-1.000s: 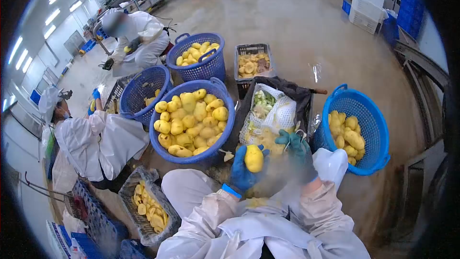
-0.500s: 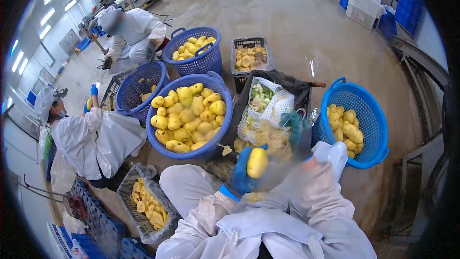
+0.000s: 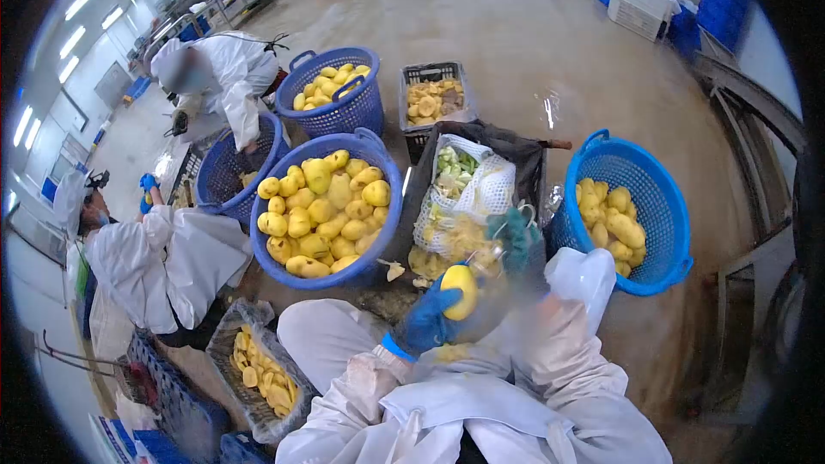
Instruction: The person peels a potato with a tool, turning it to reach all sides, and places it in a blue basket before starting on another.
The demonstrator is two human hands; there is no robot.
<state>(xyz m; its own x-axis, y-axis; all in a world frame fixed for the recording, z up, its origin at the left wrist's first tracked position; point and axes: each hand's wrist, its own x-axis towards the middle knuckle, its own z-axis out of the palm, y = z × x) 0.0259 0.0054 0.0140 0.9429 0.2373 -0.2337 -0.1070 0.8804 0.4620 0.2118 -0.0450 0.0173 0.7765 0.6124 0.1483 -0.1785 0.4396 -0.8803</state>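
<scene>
My left hand point(image 3: 424, 320), in a blue glove, is closed round a smooth yellow oval fruit point(image 3: 461, 291) that looks like a peeled mango. My right hand point(image 3: 513, 236), in a dark green glove, is just beyond the fruit to the right, fingers curled. A small shiny edge shows near it, but blur hides what it holds. Beneath both hands is a black-lined crate point(image 3: 534, 148) with white netting point(image 3: 488, 185) and pale green and yellow scraps point(image 3: 457, 167). More yellow fruits point(image 3: 322, 206) fill a purple-blue basket point(image 3: 391, 232) to the left.
A blue basket point(image 3: 666, 206) with yellow fruits is on the right. Crates of cut yellow pieces stand ahead point(image 3: 461, 77) and by my left knee point(image 3: 234, 361). Another fruit basket point(image 3: 365, 112) is behind. Two co-workers, one bending point(image 3: 232, 77) and one seated point(image 3: 137, 258), are left.
The whole view has shifted slightly. My left hand has tilted the fruit more upright. The bending co-worker now reaches into a basket; the seated one's gloved hands have come down and closer together.
</scene>
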